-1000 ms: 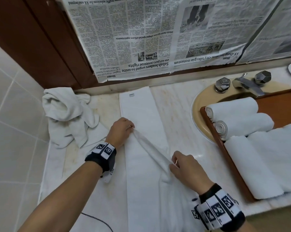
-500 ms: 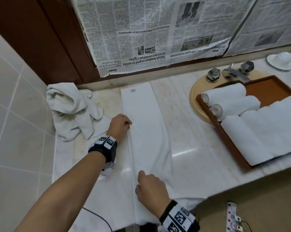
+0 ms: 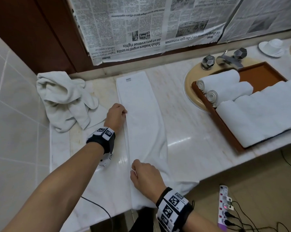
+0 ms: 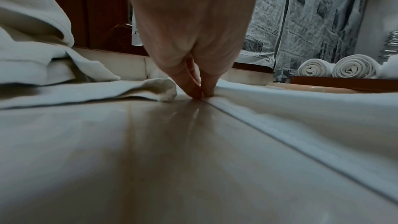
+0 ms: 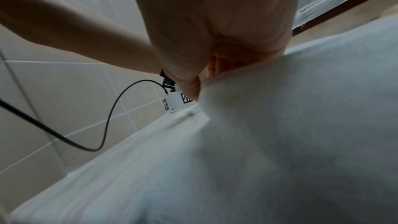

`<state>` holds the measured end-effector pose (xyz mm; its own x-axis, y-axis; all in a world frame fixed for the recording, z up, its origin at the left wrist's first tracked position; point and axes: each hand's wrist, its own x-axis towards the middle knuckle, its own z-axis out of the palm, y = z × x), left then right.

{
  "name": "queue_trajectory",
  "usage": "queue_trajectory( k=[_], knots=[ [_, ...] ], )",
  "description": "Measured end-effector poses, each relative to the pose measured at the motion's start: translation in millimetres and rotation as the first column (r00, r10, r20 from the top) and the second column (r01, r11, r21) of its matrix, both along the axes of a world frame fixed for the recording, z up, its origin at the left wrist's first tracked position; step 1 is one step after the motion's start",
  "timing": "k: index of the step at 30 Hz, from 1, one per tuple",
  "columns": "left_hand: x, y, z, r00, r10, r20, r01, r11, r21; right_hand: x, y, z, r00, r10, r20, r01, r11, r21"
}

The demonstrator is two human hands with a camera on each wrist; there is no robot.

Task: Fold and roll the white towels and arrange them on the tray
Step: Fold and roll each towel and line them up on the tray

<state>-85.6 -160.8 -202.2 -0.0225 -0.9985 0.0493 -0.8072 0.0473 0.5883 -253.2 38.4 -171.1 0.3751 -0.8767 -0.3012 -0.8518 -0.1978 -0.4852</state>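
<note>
A long white towel (image 3: pixel 144 124) lies folded lengthwise on the marble counter (image 3: pixel 191 131), its near end hanging over the front edge. My left hand (image 3: pixel 124 112) pinches the towel's left edge halfway along; in the left wrist view the fingertips (image 4: pixel 194 91) press that edge onto the counter. My right hand (image 3: pixel 133 169) grips the same left edge nearer the front, fingers curled over the cloth (image 5: pixel 280 125). The brown tray (image 3: pixel 206 106) sits over the sink at the right and holds two rolled towels (image 3: pixel 225 87) and more white towels (image 3: pixel 261 118).
A crumpled heap of white towels (image 3: pixel 62 97) lies at the counter's back left by the tiled wall. The faucet (image 3: pixel 228 60) and a cup on a saucer (image 3: pixel 271 46) stand behind the tray. A power strip (image 3: pixel 224 206) with cables lies on the floor.
My right hand carried the towel's raised right edge over to the left edge and laid it flat, then slid toward the counter's front. My left hand stayed put on the edge.
</note>
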Motion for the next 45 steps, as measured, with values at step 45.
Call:
queue_trajectory(
  k=[45],
  knots=[
    [-72,83,-4,0.941,-0.030,0.338,-0.103,0.924,0.369,-105,-123,10,0.986,0.033,-0.164,-0.052,0.992,-0.117]
  ],
)
